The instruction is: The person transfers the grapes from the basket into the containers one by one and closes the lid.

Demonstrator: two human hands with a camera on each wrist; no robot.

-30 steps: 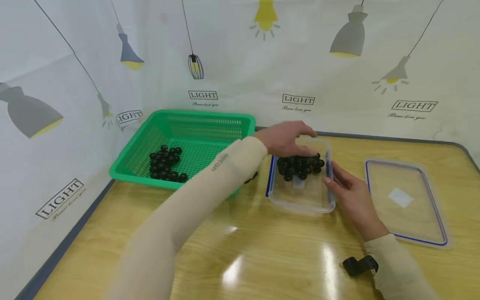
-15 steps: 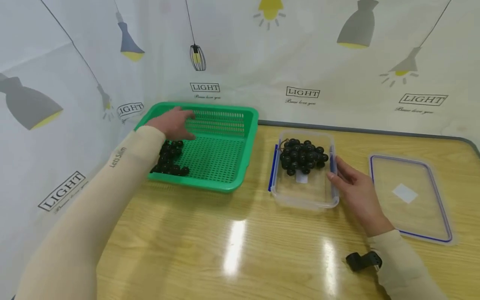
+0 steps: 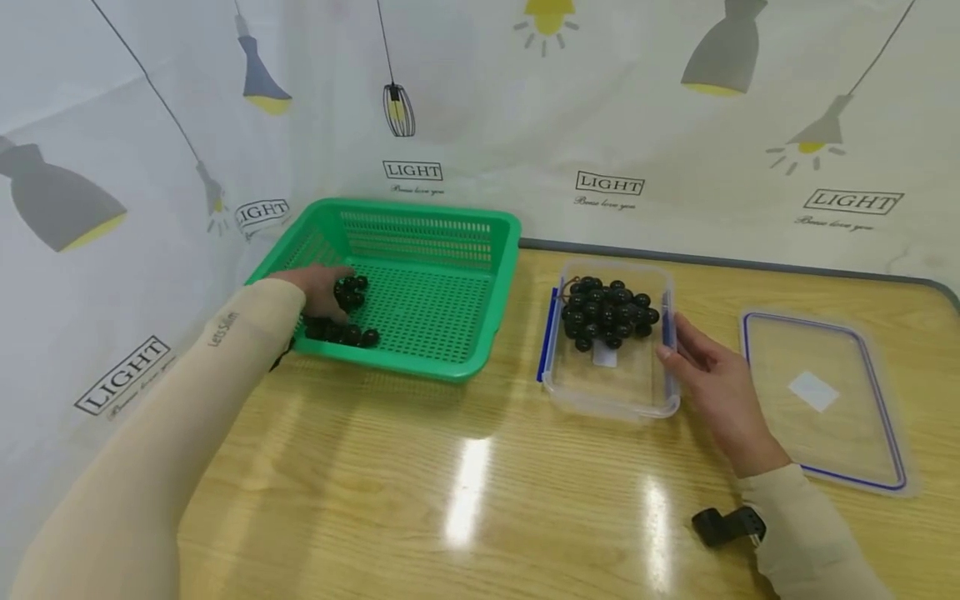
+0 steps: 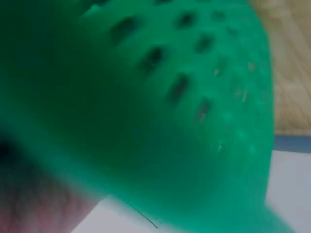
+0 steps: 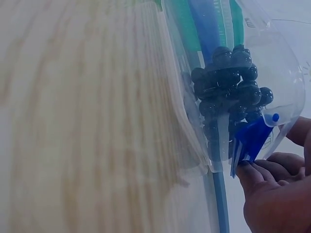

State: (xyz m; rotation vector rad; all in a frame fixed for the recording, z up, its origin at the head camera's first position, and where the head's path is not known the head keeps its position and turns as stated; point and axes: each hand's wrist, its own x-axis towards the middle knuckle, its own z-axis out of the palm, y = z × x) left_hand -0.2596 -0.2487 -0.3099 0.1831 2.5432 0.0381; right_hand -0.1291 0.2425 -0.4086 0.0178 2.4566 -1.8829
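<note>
Inside the green basket point(image 3: 435, 363), at its left end, my left hand point(image 3: 318, 287) reaches over a bunch of dark grapes point(image 3: 352, 334). Thumb and fingers lie on either side of part of the bunch; their tips are partly hidden among the fruit. A second bunch of dark grapes point(image 3: 607, 310) sits in the clear food container point(image 3: 615, 404), towards its back. My right hand point(image 3: 716, 387) holds the container by its right side. In the right wrist view, thumb and fingers touch that side near the blue-edged latch flap point(image 5: 253, 138). The left wrist view shows mostly blurred basket wall point(image 4: 194, 160).
To the right lies the clear lid point(image 3: 843, 417) with its blue seal and a white label point(image 3: 813, 390). All stands on a wooden table point(image 3: 390, 492) with a dark back edge. A printed white curtain point(image 3: 487, 108) hangs behind and to the left.
My left hand has left the grapes in the container, crossed left to the basket and lowered onto the bunch there. The right hand has kept its place at the container's side.
</note>
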